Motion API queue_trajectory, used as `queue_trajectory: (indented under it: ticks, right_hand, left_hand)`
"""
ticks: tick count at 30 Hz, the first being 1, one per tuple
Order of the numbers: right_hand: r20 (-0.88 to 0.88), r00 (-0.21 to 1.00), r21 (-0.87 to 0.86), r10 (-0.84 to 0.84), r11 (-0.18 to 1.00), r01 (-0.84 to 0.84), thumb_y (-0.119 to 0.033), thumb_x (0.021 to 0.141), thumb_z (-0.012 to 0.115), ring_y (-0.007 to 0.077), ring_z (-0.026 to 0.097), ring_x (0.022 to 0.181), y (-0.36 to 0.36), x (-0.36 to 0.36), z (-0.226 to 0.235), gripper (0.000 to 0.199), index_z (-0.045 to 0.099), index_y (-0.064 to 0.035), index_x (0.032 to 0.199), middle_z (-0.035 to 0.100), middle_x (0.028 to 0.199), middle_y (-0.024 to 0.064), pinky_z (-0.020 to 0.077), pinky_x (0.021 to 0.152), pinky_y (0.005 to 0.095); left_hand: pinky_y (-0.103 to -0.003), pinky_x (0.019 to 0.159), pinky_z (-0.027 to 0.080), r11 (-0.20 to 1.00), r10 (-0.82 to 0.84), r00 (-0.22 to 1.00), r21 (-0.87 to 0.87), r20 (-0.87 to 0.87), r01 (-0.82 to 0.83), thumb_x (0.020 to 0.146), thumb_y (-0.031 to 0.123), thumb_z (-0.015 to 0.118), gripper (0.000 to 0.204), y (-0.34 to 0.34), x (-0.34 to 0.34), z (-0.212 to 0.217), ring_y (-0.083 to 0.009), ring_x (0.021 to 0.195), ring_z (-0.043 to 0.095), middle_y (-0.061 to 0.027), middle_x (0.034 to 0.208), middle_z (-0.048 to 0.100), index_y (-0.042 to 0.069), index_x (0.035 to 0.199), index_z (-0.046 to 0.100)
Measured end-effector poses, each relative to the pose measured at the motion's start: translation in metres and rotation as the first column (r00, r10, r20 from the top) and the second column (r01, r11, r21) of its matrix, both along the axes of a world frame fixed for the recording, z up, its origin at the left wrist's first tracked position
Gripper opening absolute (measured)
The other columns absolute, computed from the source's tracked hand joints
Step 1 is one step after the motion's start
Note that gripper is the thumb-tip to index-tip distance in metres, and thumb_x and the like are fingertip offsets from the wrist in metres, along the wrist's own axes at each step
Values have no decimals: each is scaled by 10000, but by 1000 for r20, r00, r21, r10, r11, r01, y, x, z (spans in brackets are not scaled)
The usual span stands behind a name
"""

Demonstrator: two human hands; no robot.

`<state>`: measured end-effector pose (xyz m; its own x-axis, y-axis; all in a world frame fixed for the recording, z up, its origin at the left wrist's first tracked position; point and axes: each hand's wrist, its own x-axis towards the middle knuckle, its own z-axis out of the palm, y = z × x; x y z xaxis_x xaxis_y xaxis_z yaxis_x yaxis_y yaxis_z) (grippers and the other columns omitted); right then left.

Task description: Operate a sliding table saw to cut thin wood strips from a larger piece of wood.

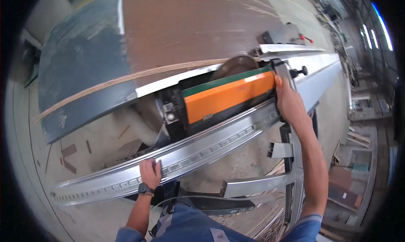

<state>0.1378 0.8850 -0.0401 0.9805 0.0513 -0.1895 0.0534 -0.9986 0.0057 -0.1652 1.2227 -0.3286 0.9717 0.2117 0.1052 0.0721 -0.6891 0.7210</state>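
A table saw with a long aluminium sliding rail stretches across in front of me. My left hand, with a dark watch on its wrist, lies on the rail's left part, fingers curled over its top. My right hand grips the dark metal bar at the right end of an orange and green panel; its fingertips are partly hidden. Behind the panel rises a round saw blade. A long, thin wooden strip lies on the saw table, left of the blade.
A large brown board covers the far table, beside a dark grey surface. Below the rail sit a grey ribbed hose and metal support arms. Wood scraps lie on the floor at left. Stacked boards stand at right.
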Motion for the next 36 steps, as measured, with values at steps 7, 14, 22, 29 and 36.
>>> queue_trajectory:
  ticks: [7,14,22,29,36]
  right_hand:
    - [-351,928,440,125,897,46,-247,1023,458,529,586,860,99,-55,31,299,434,11,1172,628,853,322,452,739,574]
    - [-393,849,393,354,899,-193,-198,1003,472,494,611,772,109,-72,-16,226,408,-16,1122,628,789,305,442,671,598]
    - [-321,905,534,279,843,-70,-223,1035,359,503,607,846,123,-143,-55,274,423,-21,1208,622,943,299,462,731,597]
    - [-333,942,939,-27,79,334,-257,1035,435,250,645,660,54,-254,-17,407,397,-1,1348,608,750,154,522,625,399]
    - [-250,676,687,-693,-619,-381,-284,1070,377,314,680,1014,-77,-520,21,422,350,-52,1422,628,1138,232,570,898,457]
  left_hand:
    - [-438,675,392,999,-31,1000,-15,-3,31,844,111,698,208,0,4,0,-330,752,498,-143,820,516,30,974,557]
    - [-443,699,398,999,-34,999,16,-24,35,850,136,694,241,0,0,-3,-344,786,498,-163,848,512,11,1006,558]
    - [-432,717,398,999,-22,1000,33,0,22,870,138,672,204,2,1,12,-346,804,494,-168,878,515,14,974,549]
    - [-476,785,378,991,-134,989,16,60,133,875,176,612,220,-1,-1,-15,-349,852,482,-181,901,516,-25,948,560]
    - [-339,818,449,822,-404,823,-236,400,518,983,163,553,203,-138,6,156,-197,896,529,-97,1007,566,-25,1055,578]
